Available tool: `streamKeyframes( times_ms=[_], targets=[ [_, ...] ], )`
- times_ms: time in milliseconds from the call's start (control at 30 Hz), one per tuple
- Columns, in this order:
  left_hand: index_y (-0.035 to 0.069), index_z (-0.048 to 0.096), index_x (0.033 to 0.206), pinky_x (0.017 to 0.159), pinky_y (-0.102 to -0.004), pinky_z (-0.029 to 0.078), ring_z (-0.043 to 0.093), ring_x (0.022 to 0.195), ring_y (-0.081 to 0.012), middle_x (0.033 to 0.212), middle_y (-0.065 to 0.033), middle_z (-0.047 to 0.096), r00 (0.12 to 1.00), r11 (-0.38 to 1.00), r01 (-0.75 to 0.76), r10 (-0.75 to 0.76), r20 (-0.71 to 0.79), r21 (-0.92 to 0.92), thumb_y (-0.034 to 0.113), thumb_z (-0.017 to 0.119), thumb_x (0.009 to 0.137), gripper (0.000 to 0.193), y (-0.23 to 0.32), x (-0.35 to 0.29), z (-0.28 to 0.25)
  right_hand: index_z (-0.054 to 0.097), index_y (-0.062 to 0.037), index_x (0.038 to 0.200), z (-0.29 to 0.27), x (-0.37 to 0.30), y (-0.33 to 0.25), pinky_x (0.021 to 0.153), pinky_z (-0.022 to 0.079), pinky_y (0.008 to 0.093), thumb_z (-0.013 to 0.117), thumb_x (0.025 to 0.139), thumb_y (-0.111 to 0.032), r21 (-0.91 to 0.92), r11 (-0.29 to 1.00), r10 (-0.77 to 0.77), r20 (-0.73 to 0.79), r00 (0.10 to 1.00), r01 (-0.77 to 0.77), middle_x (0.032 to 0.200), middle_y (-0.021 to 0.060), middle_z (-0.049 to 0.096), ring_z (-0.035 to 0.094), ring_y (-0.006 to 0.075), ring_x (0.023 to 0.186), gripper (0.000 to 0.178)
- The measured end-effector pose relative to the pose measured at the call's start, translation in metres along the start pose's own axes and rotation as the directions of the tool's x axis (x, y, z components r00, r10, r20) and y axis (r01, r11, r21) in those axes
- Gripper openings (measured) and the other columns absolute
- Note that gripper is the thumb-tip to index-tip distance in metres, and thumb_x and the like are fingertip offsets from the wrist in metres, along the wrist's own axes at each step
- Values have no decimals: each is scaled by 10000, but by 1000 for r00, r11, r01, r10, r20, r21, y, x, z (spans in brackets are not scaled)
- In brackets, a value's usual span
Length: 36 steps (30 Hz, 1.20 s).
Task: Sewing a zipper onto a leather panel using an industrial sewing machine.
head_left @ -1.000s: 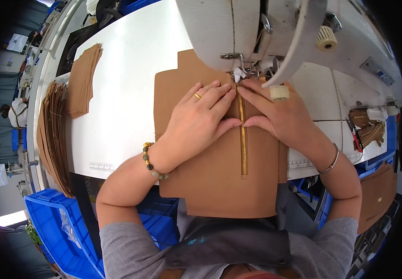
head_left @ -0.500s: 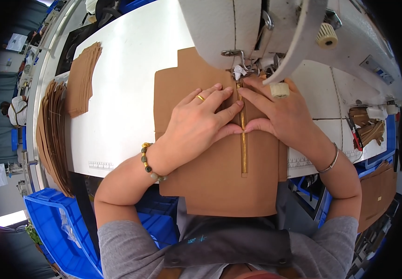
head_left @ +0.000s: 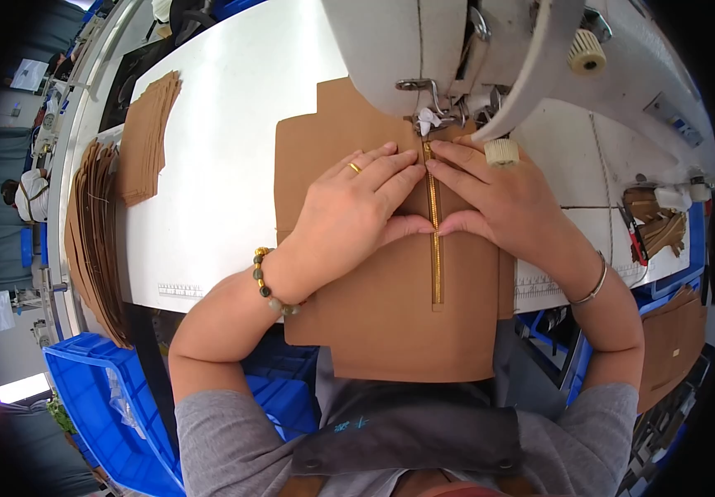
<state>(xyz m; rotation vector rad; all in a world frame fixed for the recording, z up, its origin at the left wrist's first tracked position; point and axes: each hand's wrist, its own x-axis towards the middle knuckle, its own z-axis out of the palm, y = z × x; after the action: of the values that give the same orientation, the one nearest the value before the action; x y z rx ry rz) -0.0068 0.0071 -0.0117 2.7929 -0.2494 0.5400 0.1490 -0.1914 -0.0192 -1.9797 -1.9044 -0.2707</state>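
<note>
A brown leather-like panel [head_left: 407, 306] lies on the white sewing table and hangs over its front edge. Set in a slot along it is a gold-toothed zipper [head_left: 436, 265]. My left hand [head_left: 365, 195] rests flat on the panel left of the zipper, fingers stretched toward the machine. On the other side my right hand [head_left: 498, 186] lies the same way, partly behind the machine's white guard arm. Both thumbs meet over the zipper. Just beyond the fingertips is the sewing machine's presser foot [head_left: 428, 124]; the needle cannot be made out.
The sewing machine [head_left: 382, 50] overhangs the far side. Stacks of brown pieces [head_left: 149, 141] and brown panels [head_left: 92, 240] lie at the left. At the right are red-handled snippers [head_left: 635, 236] beside brown scraps [head_left: 664, 232]. A blue bin [head_left: 109, 406] stands lower left.
The panel has slid slightly away from me, toward the presser foot. My hands stay spread on it, with the left index finger now a little closer to its neighbours.
</note>
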Motion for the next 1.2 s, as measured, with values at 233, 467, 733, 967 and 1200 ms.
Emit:
streamKeyframes(
  times_ms=[233, 467, 733, 967, 1200],
  targets=[
    [21, 741, 1233, 1034, -427, 548, 652, 1283, -320, 1332, -108, 708, 999, 1000, -14, 13, 46, 25, 442, 844, 760, 641, 2, 0, -4, 682, -34, 1298, 0, -2, -3, 1185, 405, 497, 826, 727, -493, 56, 998, 38, 49, 998, -41, 1324, 86, 659, 577, 288, 1257, 746],
    [18, 741, 1256, 1035, -431, 534, 643, 1283, -331, 1346, -119, 699, 1000, 999, -11, 10, 16, 37, 458, 830, 771, 661, -5, 7, 0, 628, -50, 1415, -1, 1, 0, 1072, 497, 437, 778, 786, -504, 6, 998, 57, 86, 995, -57, 1500, 94, 592, 579, 298, 1358, 790],
    [11, 739, 1267, 1015, -426, 534, 634, 1280, -331, 1334, -118, 688, 1000, 1000, 8, -9, 29, 13, 458, 831, 769, 675, -8, 8, 2, 695, -30, 1274, 3, 3, -1, 1175, 412, 489, 840, 697, -466, 31, 997, 65, -6, 998, -65, 1301, 94, 672, 584, 295, 1267, 738],
    [21, 739, 1280, 1012, -426, 535, 634, 1278, -333, 1337, -121, 689, 999, 1000, 19, -18, 30, -8, 459, 831, 774, 675, -10, 11, 2, 684, -32, 1290, 2, 4, 1, 1173, 414, 480, 833, 701, -460, 19, 998, 55, -31, 998, -55, 1306, 95, 673, 584, 297, 1268, 743],
    [29, 735, 1296, 1031, -429, 528, 628, 1287, -338, 1354, -137, 686, 999, 1000, 27, -27, 32, -4, 452, 836, 781, 674, -12, 12, 3, 681, -35, 1302, 3, 5, 1, 1186, 401, 501, 810, 737, -479, 17, 997, 77, -21, 997, -77, 1296, 93, 681, 570, 299, 1288, 730]
  ],
)
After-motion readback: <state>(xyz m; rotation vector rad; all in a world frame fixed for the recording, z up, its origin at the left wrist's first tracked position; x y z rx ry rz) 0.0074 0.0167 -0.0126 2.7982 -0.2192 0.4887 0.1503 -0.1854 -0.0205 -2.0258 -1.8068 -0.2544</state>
